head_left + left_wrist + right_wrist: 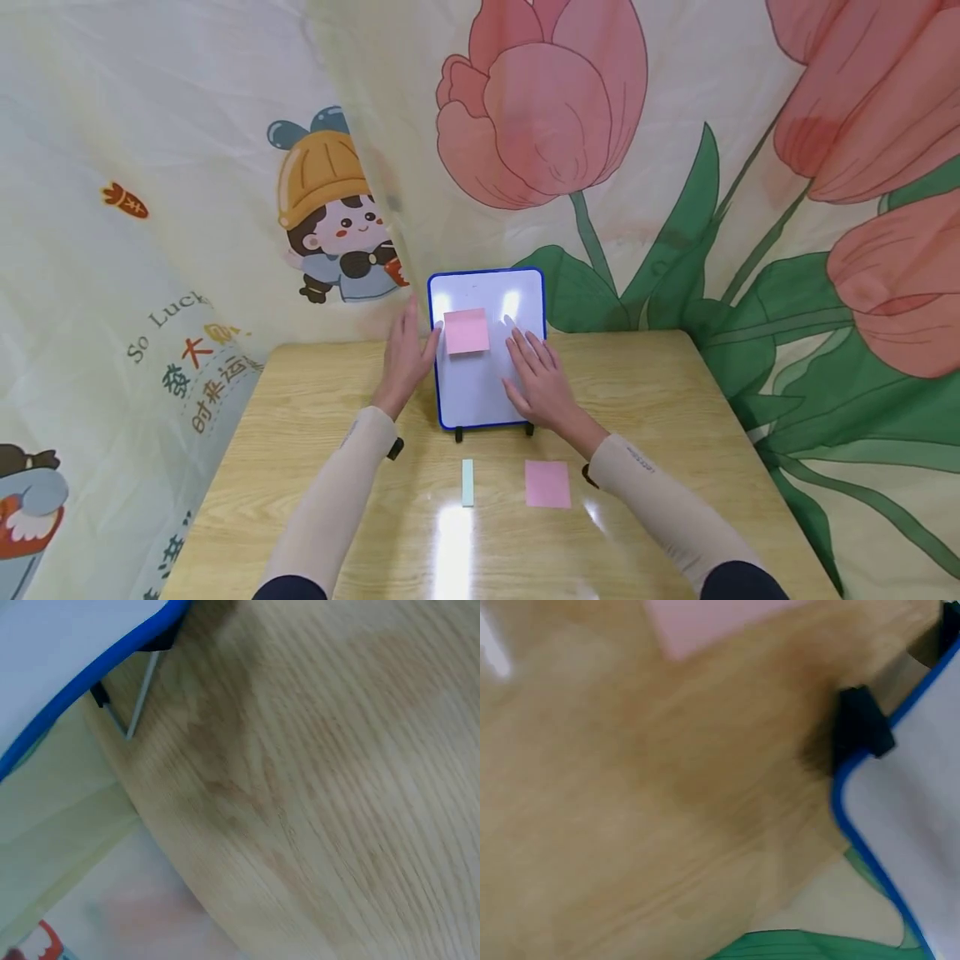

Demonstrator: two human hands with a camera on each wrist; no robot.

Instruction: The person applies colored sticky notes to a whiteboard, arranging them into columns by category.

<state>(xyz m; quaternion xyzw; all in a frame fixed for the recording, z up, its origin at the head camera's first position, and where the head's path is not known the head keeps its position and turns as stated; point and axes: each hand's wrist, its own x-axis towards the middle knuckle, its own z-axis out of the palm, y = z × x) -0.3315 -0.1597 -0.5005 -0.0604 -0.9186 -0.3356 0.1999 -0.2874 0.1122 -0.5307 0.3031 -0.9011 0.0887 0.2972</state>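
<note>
A small whiteboard with a blue frame stands tilted on black feet near the table's back edge. On its upper left part is a pink sticky note. My left hand is at the board's left edge with fingers straight; whether it touches the frame I cannot tell. Over the board's right half, my right hand has its fingers spread and straight, and nothing is gripped. The right wrist view shows a black foot at the board's corner. Neither wrist view shows a hand.
Nearer on the wooden table lie a second pink sticky note and a narrow light green strip. Printed cloth with tulips hangs right behind the table. A wire stand leg props the board from behind.
</note>
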